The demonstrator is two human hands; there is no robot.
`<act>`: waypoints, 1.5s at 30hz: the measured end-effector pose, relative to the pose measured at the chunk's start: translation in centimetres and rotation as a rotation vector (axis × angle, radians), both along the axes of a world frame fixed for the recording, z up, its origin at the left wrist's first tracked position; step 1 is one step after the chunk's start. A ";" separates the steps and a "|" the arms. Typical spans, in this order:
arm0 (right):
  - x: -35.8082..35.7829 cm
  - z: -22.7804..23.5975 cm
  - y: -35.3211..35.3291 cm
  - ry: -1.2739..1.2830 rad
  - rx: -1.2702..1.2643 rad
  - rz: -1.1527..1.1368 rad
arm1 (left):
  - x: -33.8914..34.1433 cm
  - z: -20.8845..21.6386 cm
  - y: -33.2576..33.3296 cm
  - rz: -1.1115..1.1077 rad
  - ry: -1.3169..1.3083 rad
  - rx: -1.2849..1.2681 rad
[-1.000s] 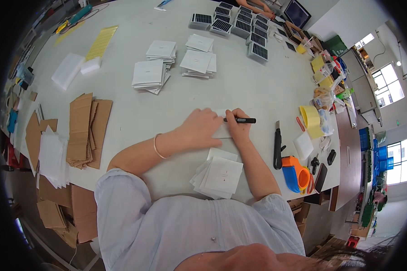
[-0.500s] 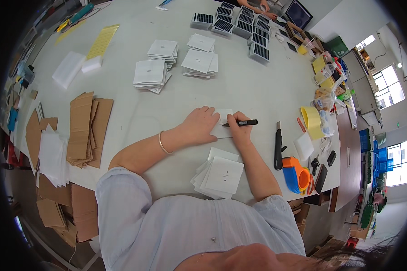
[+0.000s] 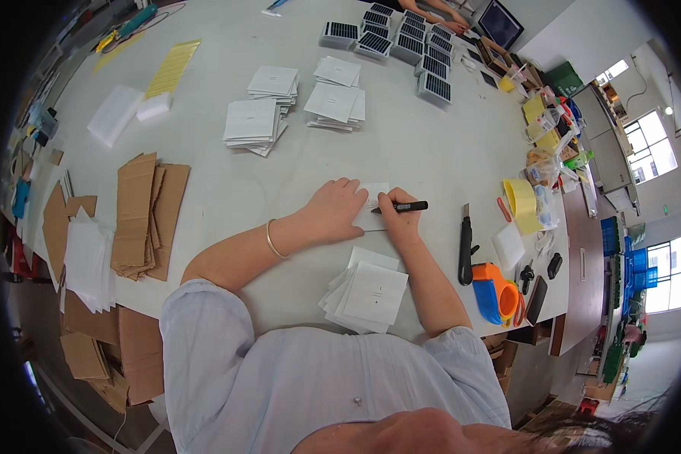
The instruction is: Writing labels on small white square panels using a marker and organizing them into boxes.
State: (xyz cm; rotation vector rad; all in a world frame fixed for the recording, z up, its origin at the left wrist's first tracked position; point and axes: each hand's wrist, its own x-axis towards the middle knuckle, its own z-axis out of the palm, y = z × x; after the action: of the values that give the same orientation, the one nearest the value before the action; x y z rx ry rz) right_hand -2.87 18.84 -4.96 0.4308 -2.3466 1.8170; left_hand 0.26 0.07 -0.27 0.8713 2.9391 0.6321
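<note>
A black marker pen is gripped in my right hand, its tip down at a white square card. My left hand lies flat over the left part of that card, fingers stretched out, and hides much of it. Closer to my body, between my forearms, a loose stack of white cards with small dark marks rests on the table. Beyond my hands stand several piles of similar white cards.
Brown cardboard sheets and white sheets lie at left. A box cutter and an orange-and-blue tape dispenser lie right of my right forearm. Several small solar-panel units stand at the back, near another person's arm.
My right hand and the marker have shifted very slightly to the left. The other person's hands at the back have moved a little. My left hand stays in place.
</note>
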 end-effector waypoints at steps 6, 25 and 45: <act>0.4 0.5 0.1 -0.011 -0.176 -0.051 | 0.0 0.1 -0.2 -0.002 0.017 0.006; -0.4 0.7 -0.7 -0.033 0.025 -0.052 | 2.4 4.5 0.0 -0.333 -0.250 0.037; 0.0 -0.1 -0.1 -0.012 0.053 0.042 | 0.0 -0.4 -0.1 -0.007 0.059 -0.033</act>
State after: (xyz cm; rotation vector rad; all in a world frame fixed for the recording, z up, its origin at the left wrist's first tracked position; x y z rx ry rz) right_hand -2.88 18.74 -5.03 0.4802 -2.4158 1.7836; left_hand 0.27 -0.04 -0.64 0.9118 2.9877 0.5652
